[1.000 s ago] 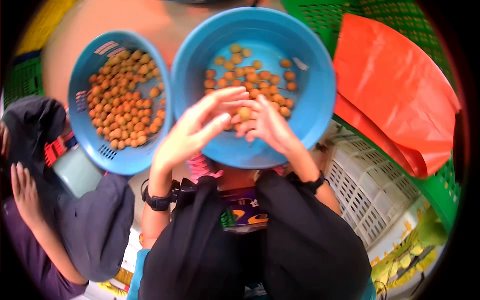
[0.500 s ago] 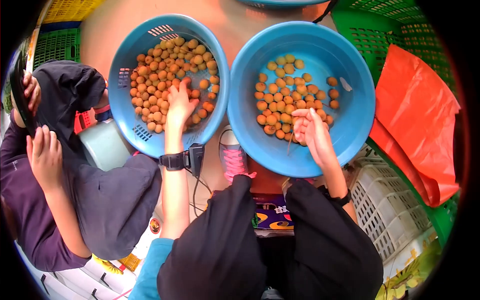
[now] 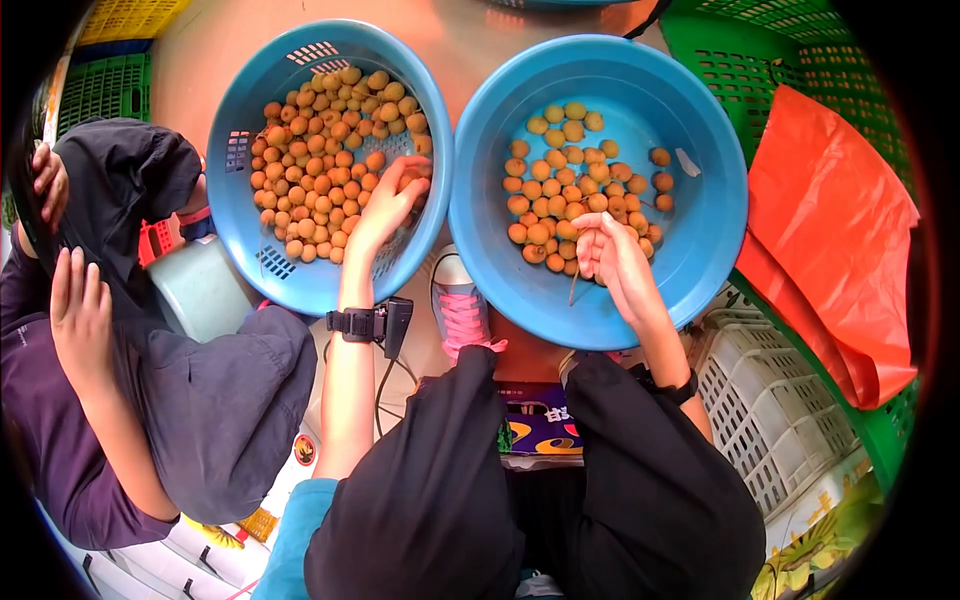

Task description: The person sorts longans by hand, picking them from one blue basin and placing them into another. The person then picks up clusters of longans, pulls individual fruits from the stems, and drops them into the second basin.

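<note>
Many round brown fruits (image 3: 310,185) lie in the left blue basin (image 3: 232,235), which has slotted sides. My left hand (image 3: 392,200) reaches into its right part, fingers curled at the fruits near the wall; what they hold, if anything, is hidden. In the right blue basin (image 3: 715,130) sits a smaller heap of the same fruits (image 3: 560,190). Above the near right edge of that heap is my right hand (image 3: 610,255), palm partly turned up, its fingers bent together. A thin stem (image 3: 573,288) hangs just below its fingers.
Another person (image 3: 90,330) sits at the left, hands by a dark object. A red plastic sheet (image 3: 830,230) hangs over a green crate (image 3: 740,60) at the right. Below it stands a white crate (image 3: 770,410). A printed box (image 3: 540,420) lies between my legs.
My left hand has moved right, from the middle of the fruits toward the basin's right wall. My right hand's fingers are bent more inward. The whole view has shifted slightly.
</note>
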`<state>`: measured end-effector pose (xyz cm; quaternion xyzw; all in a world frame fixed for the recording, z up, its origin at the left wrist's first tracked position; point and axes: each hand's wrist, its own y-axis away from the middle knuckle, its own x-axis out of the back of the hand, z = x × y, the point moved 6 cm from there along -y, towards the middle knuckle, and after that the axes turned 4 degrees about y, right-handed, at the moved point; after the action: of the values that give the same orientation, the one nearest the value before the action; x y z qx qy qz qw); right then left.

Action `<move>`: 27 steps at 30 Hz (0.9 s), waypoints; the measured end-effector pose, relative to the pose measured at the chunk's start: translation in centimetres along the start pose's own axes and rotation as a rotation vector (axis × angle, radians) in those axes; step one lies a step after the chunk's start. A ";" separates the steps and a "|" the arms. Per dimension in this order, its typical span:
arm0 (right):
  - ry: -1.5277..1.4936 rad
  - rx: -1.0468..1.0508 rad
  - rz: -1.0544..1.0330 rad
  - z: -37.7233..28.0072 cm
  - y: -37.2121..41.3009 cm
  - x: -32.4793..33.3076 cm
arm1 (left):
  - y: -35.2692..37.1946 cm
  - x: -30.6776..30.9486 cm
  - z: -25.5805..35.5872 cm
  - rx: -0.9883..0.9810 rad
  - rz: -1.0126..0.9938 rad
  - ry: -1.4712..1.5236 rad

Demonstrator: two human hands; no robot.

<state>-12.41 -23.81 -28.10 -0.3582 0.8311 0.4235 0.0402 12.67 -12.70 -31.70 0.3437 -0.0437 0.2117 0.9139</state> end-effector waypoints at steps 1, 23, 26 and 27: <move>0.000 0.003 0.003 0.0 -0.1 0.0 | 0.2 -0.3 0.3 -0.002 -0.010 0.085; 0.073 0.003 -0.003 0.0 0.3 0.5 | 5.4 1.4 7.7 -0.306 -0.597 1.710; 0.060 -0.003 -0.014 0.1 0.2 0.5 | 5.9 1.5 9.3 -0.390 -0.698 1.902; 0.060 -0.002 -0.009 0.1 0.2 0.6 | 6.1 1.4 9.9 -0.412 -0.750 1.933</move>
<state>-12.97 -24.04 -28.27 -0.3745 0.8298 0.4134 0.0170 12.05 -14.49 -20.18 -0.1412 0.7764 0.0879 0.6079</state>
